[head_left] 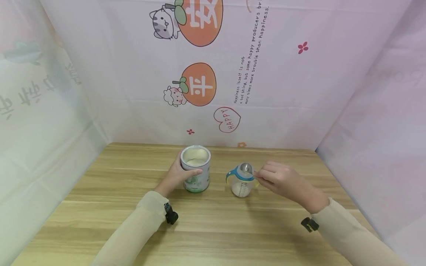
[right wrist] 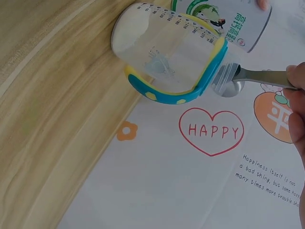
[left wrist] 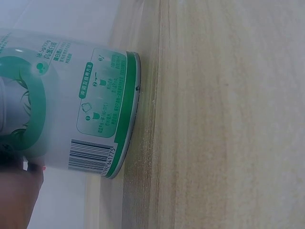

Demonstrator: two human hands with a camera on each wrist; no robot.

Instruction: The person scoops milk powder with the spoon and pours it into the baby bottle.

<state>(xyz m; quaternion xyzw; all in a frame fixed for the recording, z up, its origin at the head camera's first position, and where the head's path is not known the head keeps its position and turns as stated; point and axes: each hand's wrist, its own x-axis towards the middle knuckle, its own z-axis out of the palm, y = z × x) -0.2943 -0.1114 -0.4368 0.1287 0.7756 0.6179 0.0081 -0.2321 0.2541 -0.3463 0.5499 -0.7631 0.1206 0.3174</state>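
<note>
My left hand [head_left: 177,174] grips the side of a white and green milk powder can [head_left: 200,180], its thumb across the front. The can stands upright on the table with its top uncovered, and pale powder shows inside. To its right is a clear baby bottle [head_left: 240,187] with a blue and yellow two-handled collar [right wrist: 164,97] and white powder at the bottom. With its fingers my right hand [head_left: 281,180] pinches the handle of a metal spoon [right wrist: 267,77]. The spoon's bowl is at the bottle's uncovered mouth; whether powder lies in it cannot be told.
A wooden table [head_left: 213,229] carries the can and bottle near its back edge. Printed white cloth [head_left: 273,122] hangs behind and along both sides. A black wrist camera [head_left: 171,214] sits on the left sleeve, another camera [head_left: 310,224] on the right.
</note>
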